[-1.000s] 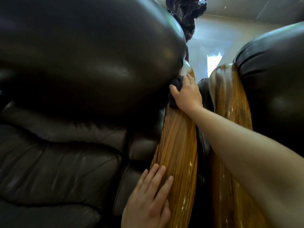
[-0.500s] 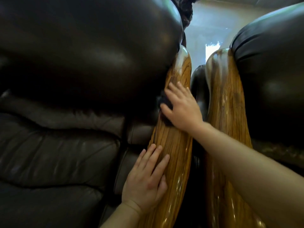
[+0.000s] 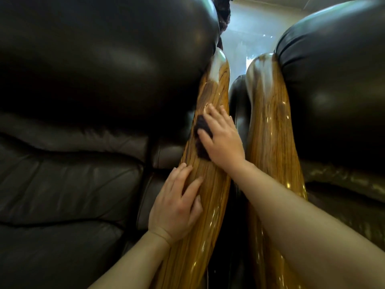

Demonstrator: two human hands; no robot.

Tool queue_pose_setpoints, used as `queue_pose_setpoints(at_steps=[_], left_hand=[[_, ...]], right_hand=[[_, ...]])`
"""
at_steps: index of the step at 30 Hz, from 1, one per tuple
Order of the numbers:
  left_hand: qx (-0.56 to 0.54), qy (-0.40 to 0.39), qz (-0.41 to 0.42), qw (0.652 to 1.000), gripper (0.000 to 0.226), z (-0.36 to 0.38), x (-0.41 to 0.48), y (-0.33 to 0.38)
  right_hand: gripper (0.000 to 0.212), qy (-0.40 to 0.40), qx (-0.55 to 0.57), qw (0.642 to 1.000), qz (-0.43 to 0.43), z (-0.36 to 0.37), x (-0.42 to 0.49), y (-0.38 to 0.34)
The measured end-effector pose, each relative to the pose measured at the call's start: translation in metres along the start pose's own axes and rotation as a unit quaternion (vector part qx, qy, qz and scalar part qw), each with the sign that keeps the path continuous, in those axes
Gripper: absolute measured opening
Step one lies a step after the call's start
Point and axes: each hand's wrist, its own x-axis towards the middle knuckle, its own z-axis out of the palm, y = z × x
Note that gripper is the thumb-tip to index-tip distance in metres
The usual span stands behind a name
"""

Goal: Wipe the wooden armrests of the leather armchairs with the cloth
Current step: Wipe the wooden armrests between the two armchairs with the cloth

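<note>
In the head view, two dark leather armchairs stand side by side, seen from close above. The left armchair [image 3: 87, 84] fills most of the frame: its backrest is a smooth, bulging, glossy cushion with soft highlights, and below it the seat shows creased, padded folds. The right armchair [image 3: 333, 97] has the same rounded, shiny leather, gathered into a piped seam at its upper corner.

Between them run two wooden armrests, long and narrow, with rounded far ends. Both are golden-brown with dark, straight grain lines and a thick glossy varnish that catches bright streaks of light. The left armrest [image 3: 208, 197] lies just beside the right armrest [image 3: 270, 142], a dark gap separating them.

The cloth [image 3: 200, 135] is a small, dark, fuzzy piece, nearly black, bunched into a wad. It lies on the left armrest about halfway along it, at the edge next to the leather backrest. The right hand [image 3: 223, 140] presses down on it with fingers spread flat, the thumb across the cloth, so only its left part shows; the hand pins the cloth rather than clenching it. The left hand [image 3: 177, 207] lies open, palm down, on the near part of the same armrest, gripping nothing, its fingers pointing toward the cloth.
</note>
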Motion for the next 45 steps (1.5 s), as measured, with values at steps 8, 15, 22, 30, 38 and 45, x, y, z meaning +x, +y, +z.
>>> queue_pose_setpoints(at_steps=[8, 15, 22, 30, 38, 45], left_hand=[[-0.014, -0.002, -0.015, 1.0, 0.036, -0.011, -0.003, 0.004], [0.079, -0.151, 0.08, 0.982, 0.06, -0.037, -0.088, -0.002], [0.093, -0.168, -0.027, 0.981, 0.061, -0.041, -0.145, 0.008], [0.052, -0.19, -0.085, 0.977, 0.064, -0.043, -0.169, 0.015], [0.018, -0.178, -0.081, 0.98, 0.059, -0.042, -0.169, 0.01], [-0.019, -0.116, -0.125, 0.985, 0.045, -0.055, -0.163, 0.008]], right_hand=[[0.058, 0.029, -0.091, 0.995, -0.009, 0.016, -0.057, -0.025], [0.059, -0.033, -0.097, 0.993, -0.057, 0.007, -0.059, -0.017], [0.064, -0.029, -0.15, 0.982, -0.109, 0.025, -0.118, -0.044], [0.064, -0.071, -0.156, 0.977, -0.124, 0.01, -0.101, -0.038], [0.07, -0.025, -0.163, 0.982, -0.094, 0.04, -0.151, -0.061], [0.073, -0.049, -0.172, 0.976, -0.124, 0.054, -0.198, -0.071]])
